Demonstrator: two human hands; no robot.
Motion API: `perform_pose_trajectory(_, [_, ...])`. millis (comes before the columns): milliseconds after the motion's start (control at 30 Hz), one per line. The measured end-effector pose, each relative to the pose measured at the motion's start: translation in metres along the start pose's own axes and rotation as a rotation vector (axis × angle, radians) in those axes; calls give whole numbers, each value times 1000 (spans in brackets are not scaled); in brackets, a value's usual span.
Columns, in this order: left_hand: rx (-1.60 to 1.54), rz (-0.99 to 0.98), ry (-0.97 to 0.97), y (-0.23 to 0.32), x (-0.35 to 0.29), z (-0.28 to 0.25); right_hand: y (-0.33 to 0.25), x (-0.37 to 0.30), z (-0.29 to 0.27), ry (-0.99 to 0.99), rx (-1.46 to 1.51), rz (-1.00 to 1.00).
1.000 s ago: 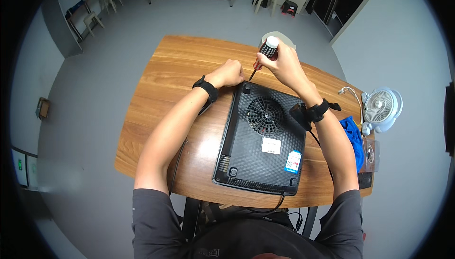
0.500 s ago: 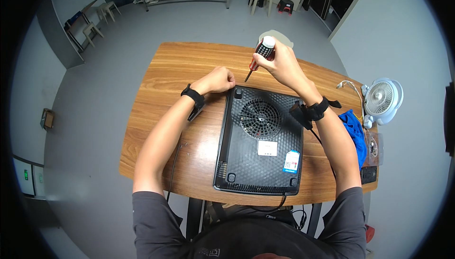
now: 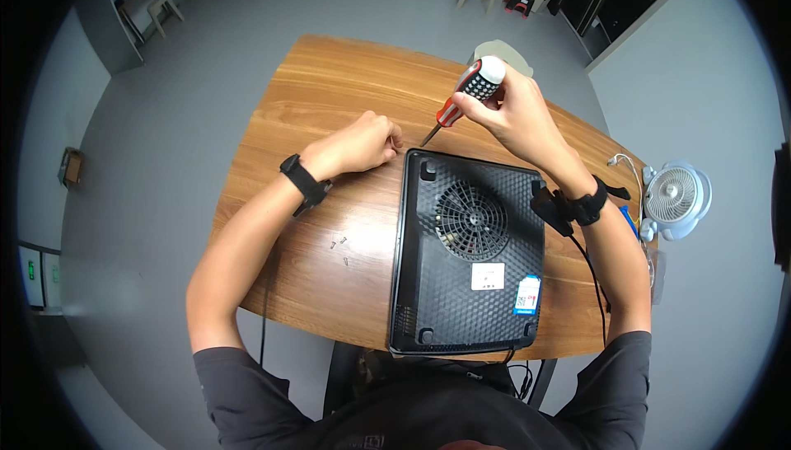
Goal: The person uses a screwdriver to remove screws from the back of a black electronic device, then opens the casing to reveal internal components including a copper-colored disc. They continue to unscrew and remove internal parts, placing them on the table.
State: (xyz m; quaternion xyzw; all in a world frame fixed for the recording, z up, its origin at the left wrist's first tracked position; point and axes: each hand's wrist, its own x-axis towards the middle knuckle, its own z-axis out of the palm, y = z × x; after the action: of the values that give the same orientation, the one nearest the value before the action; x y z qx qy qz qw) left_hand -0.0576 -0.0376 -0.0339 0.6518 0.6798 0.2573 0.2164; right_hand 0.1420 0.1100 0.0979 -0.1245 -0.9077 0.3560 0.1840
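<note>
Flat on the wood-grain table (image 3: pixel 313 96), feet upward, between both forearms: the black device (image 3: pixel 461 256). On its upturned face, a round grille (image 3: pixel 473 220) toward the far end, a white label (image 3: pixel 488 276) nearer the middle, a blue-and-white sticker (image 3: pixel 527 294) toward the near right corner and a dark foot (image 3: pixel 428 171) at the far left corner.

Grasping the screwdriver (image 3: pixel 466 91) in the right hand (image 3: pixel 521 112), above the far edge of the device. Thumb and fingers closed around the red, black and white handle, just below its white end. Shaft slanting down and leftward, with the tip near the device's far left corner. Cannot tell about contact between tip and device.

Holding the left hand (image 3: pixel 362 142) just left of the device's far left corner, fingers loosely curled, fingertips toward the device. Cannot tell about anything small pinched between them.

Around the left wrist, left of the device, a black band (image 3: pixel 305 180); around the right wrist, a black strap (image 3: pixel 590 207) with a dark block (image 3: pixel 550 209) over the device's right edge.

Left of the device, loose on the table: small screws (image 3: pixel 344 241). Well right of the device: a pale fan (image 3: pixel 676 194). Past the device's far edge, beyond the table: a pale stool (image 3: pixel 503 53), partly hidden.
</note>
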Motion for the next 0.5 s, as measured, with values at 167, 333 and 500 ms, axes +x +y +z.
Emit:
perform_pose_trajectory(167, [2,-71,-20,-7,-10,-1,11,14,19,-8,-10,-19])
perform_pose_trajectory(333, [-25,-30,-5,-9,-11,6,19,18,23,-29,-61,18])
perform_pose_trajectory(500, [-98,-40,-11,-7,-2,3,24,19,26,-31,-41,-18])
